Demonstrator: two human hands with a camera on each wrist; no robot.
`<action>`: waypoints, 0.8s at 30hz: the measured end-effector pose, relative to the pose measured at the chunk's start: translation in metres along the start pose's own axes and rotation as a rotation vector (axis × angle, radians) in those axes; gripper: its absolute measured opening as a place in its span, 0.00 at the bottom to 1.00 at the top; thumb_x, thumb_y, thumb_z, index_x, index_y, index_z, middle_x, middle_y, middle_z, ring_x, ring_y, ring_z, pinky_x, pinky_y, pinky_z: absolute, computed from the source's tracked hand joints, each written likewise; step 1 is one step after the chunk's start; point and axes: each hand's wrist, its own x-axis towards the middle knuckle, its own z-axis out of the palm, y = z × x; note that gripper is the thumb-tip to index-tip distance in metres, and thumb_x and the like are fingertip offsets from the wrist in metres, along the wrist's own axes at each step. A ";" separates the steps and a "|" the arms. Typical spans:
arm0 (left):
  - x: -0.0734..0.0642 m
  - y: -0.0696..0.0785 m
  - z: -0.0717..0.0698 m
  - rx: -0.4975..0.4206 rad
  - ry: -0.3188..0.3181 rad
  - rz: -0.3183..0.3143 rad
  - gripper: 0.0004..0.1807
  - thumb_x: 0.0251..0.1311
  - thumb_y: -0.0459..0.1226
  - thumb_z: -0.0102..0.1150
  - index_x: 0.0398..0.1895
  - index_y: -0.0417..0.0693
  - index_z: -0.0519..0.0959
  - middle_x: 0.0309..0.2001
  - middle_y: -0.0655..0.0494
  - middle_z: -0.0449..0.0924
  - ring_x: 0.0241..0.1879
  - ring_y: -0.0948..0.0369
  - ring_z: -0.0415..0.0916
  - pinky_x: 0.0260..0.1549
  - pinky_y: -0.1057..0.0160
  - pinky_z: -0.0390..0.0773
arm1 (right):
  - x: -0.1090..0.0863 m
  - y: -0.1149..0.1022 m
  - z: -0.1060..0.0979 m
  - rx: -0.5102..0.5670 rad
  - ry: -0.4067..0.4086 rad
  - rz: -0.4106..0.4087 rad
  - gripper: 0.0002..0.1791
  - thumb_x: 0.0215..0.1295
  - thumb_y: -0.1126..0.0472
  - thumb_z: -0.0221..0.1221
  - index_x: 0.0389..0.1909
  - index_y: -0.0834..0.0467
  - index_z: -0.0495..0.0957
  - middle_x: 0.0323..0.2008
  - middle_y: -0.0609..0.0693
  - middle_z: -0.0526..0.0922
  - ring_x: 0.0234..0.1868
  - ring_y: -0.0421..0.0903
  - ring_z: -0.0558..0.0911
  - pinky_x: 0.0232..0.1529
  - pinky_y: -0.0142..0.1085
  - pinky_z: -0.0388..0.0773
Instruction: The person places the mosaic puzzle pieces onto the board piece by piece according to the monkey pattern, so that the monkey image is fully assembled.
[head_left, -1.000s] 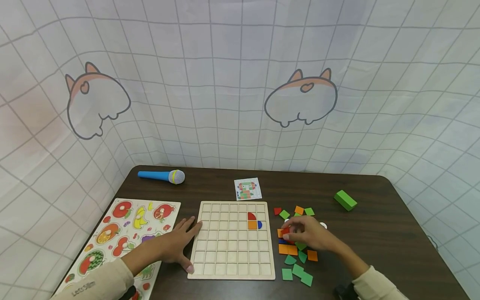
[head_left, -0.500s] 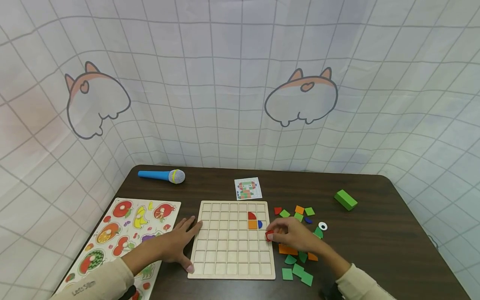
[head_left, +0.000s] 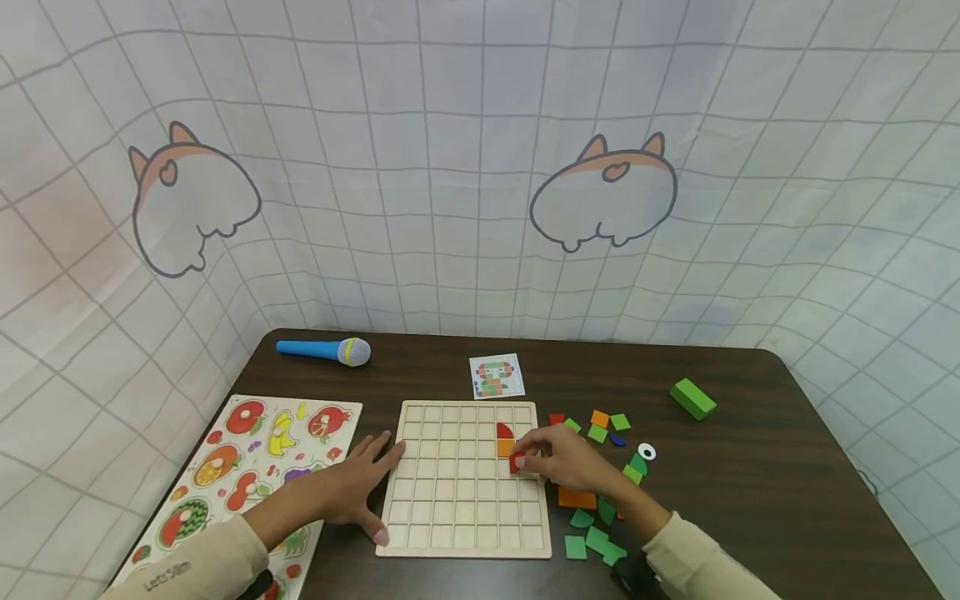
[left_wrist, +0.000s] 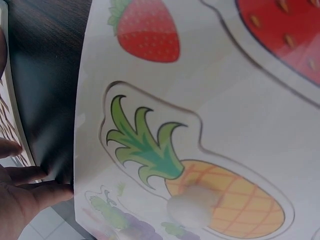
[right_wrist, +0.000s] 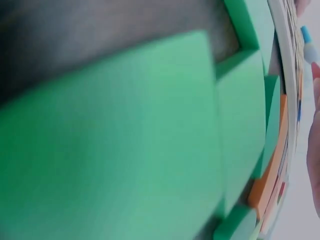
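Observation:
A light wooden grid board point(head_left: 455, 492) lies on the dark table. My left hand point(head_left: 348, 493) rests at its left side, fingers spread and thumb near the lower left corner. Between thumb and fingers my right hand point(head_left: 564, 457) pinches a small red block point(head_left: 515, 462), over the upper right cells of the board. Just above that block, a red rounded piece point(head_left: 504, 431) and an orange square point(head_left: 505, 448) sit in cells. The fingers now cover the place of the blue piece. In the right wrist view only a sliver of the right hand point(right_wrist: 314, 150) shows.
Right of the board lie loose pieces: green squares point(head_left: 575, 547), an orange piece point(head_left: 576, 497), a white ring point(head_left: 647, 452). A patterned card point(head_left: 497, 377), a toy microphone point(head_left: 322, 350) and a green block point(head_left: 692, 399) stand further back. A fruit puzzle board point(head_left: 247, 467) lies left.
My right hand has moved left from the loose pieces to the board, carrying the red block. The left hand has stayed in place.

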 end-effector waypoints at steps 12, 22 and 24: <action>0.001 -0.001 0.001 0.009 -0.002 -0.014 0.71 0.35 0.62 0.78 0.81 0.52 0.48 0.80 0.38 0.41 0.79 0.35 0.38 0.66 0.34 0.63 | 0.010 -0.007 0.013 -0.028 0.032 0.028 0.03 0.65 0.66 0.64 0.38 0.61 0.85 0.25 0.47 0.81 0.19 0.38 0.74 0.21 0.30 0.73; 0.000 0.000 0.000 -0.003 -0.007 -0.010 0.71 0.36 0.61 0.78 0.81 0.52 0.47 0.80 0.37 0.40 0.78 0.35 0.38 0.66 0.34 0.63 | 0.013 -0.015 0.017 -0.090 0.073 0.095 0.03 0.63 0.63 0.67 0.35 0.59 0.86 0.25 0.45 0.80 0.23 0.39 0.73 0.23 0.30 0.70; -0.001 0.000 0.000 -0.004 -0.007 -0.011 0.71 0.36 0.61 0.78 0.81 0.52 0.47 0.80 0.37 0.40 0.78 0.35 0.38 0.66 0.34 0.63 | 0.013 -0.017 0.017 -0.088 0.070 0.104 0.03 0.63 0.63 0.68 0.35 0.59 0.86 0.25 0.45 0.81 0.24 0.40 0.74 0.24 0.30 0.71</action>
